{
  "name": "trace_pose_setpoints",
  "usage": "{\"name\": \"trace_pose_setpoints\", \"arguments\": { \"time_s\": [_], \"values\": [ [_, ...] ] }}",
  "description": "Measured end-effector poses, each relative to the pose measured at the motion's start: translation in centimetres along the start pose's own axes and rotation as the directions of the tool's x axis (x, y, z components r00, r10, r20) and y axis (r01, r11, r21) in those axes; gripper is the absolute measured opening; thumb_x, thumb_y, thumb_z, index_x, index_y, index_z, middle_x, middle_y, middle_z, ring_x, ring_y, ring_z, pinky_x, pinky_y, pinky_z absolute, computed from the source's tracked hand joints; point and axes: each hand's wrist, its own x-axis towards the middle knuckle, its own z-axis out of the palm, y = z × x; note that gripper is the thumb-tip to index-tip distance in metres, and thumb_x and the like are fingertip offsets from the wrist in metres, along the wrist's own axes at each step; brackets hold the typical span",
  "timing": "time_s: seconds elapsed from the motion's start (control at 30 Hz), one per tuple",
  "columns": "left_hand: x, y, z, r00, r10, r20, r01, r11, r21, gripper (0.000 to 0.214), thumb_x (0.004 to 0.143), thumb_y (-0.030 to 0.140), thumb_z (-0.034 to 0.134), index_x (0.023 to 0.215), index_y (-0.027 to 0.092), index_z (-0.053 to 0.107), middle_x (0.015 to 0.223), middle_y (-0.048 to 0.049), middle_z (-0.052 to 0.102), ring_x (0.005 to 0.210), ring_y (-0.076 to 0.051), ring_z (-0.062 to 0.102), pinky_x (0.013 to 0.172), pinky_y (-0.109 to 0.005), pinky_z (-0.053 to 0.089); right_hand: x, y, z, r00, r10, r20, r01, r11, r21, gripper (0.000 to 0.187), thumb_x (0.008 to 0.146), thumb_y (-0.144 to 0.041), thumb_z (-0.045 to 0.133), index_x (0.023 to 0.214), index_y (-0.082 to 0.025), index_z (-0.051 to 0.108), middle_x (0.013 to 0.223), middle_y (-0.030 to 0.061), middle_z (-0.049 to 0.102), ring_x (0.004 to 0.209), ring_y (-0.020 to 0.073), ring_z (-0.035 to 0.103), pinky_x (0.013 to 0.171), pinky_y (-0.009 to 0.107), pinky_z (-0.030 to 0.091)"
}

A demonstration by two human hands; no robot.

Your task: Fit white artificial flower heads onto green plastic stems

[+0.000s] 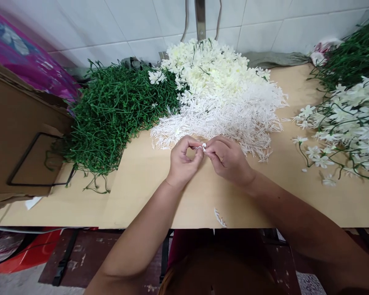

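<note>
My left hand and my right hand meet above the table, thumbs and forefingers pinched. Between their fingertips is a small white flower part, with a thin white strand running to the left fingers. Its exact shape is mostly hidden. Just beyond my hands lies a heap of thin white artificial flower stamens. Cream-white artificial blossoms are piled behind it. To the left spreads a tangled mound of green plastic stems. A loose white sprig rests near the table's front edge.
At the right, assembled white flowers on green stems lie in a pile, with more green stems behind. A cardboard box stands at the left, with a purple bag behind it. A tiled wall bounds the table's back.
</note>
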Motion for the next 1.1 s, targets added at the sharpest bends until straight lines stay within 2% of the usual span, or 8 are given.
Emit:
{"name": "trace_pose_setpoints", "arguments": {
  "time_s": [0.2,0.33,0.47,0.6,0.77,0.87,1.0,1.1],
  "values": [
    [0.5,0.4,-0.3,0.986,-0.147,0.08,0.155,0.982,-0.111,0.012,0.075,0.028,0.065,0.079,0.018,0.058,0.074,-0.0013,0.062,0.067,-0.011,0.054,0.065,-0.024,0.044,0.1,-0.5,-0.2,0.988,0.152,-0.002,-0.15,0.977,0.154,0.011,0.083,-0.014,0.049,0.074,-0.021,0.049,0.072,0.0016,0.058,0.07,0.013,0.056,0.065,0.028,0.048],
    [0.4,0.3,-0.2,0.985,-0.145,0.093,0.148,0.989,-0.03,0.008,0.075,0.022,0.062,0.082,0.018,0.059,0.077,-0.0009,0.063,0.069,-0.011,0.055,0.066,-0.024,0.045,0.3,-0.9,-0.3,0.897,0.432,0.095,-0.44,0.853,0.28,0.014,0.078,-0.028,0.061,0.083,-0.02,0.051,0.078,0.002,0.06,0.068,0.012,0.057,0.059,0.025,0.048],
    [-0.2,-0.1,0.0,0.985,-0.128,0.118,0.12,0.99,0.076,0.017,0.074,0.014,0.057,0.091,0.019,0.059,0.082,-0.0001,0.065,0.075,-0.011,0.058,0.07,-0.022,0.046,0.3,-0.5,-0.1,0.837,0.525,0.151,-0.545,0.785,0.293,0.019,0.076,-0.035,0.064,0.08,-0.019,0.054,0.073,0.0009,0.059,0.064,0.0121,0.056,0.057,0.025,0.046],
    [-0.4,0.0,0.0,0.973,-0.167,0.158,0.147,0.98,0.133,0.026,0.074,0.011,0.054,0.097,0.02,0.06,0.088,-0.0004,0.066,0.08,-0.011,0.059,0.073,-0.022,0.047,-0.1,0.1,0.2,0.84,0.522,0.15,-0.543,0.809,0.225,0.01,0.079,-0.028,0.06,0.083,-0.019,0.059,0.077,0.0024,0.063,0.067,0.0135,0.057,0.06,0.026,0.046],
    [-0.6,0.4,0.2,0.943,-0.297,0.148,0.269,0.946,0.18,0.031,0.073,0.01,0.054,0.101,0.021,0.06,0.075,0.0021,0.062,0.064,-0.009,0.055,0.062,-0.021,0.044,-0.3,0.4,0.0,0.924,0.368,0.107,-0.369,0.929,-0.015,0.011,0.08,-0.019,0.055,0.086,-0.019,0.065,0.081,0.0051,0.065,0.068,0.0152,0.058,0.063,0.027,0.045],
    [-0.7,0.2,0.2,0.919,-0.357,0.17,0.336,0.931,0.141,0.029,0.072,0.011,0.054,0.1,0.02,0.061,0.069,0.0026,0.061,0.06,-0.009,0.054,0.059,-0.021,0.043,-0.1,0.6,-0.4,0.931,0.322,0.172,-0.311,0.946,-0.09,0.011,0.08,-0.018,0.055,0.08,-0.018,0.066,0.077,0.0048,0.063,0.066,0.0147,0.056,0.06,0.026,0.042],
    [0.2,0.6,-0.9,0.858,-0.352,0.375,0.357,0.932,0.057,0.024,0.073,0.012,0.05,0.094,0.017,0.062,0.073,-0.0005,0.066,0.066,-0.011,0.06,0.063,-0.023,0.046,0.0,1.0,-0.5,0.919,0.29,0.268,-0.279,0.957,-0.08,0.005,0.077,-0.02,0.061,0.075,-0.017,0.066,0.07,0.0029,0.062,0.06,0.0127,0.053,0.059,0.025,0.039],
    [2.8,1.0,-2.7,0.776,-0.35,0.525,0.318,0.936,0.153,0.018,0.074,0.015,0.049,0.082,0.018,0.065,0.07,-0.0017,0.067,0.066,-0.013,0.062,0.063,-0.025,0.048,0.1,1.4,-0.6,0.931,0.268,0.249,-0.266,0.963,-0.042,0.005,0.077,-0.02,0.061,0.073,-0.017,0.063,0.065,0.0013,0.061,0.058,0.0119,0.051,0.058,0.024,0.037]
  ]
}}
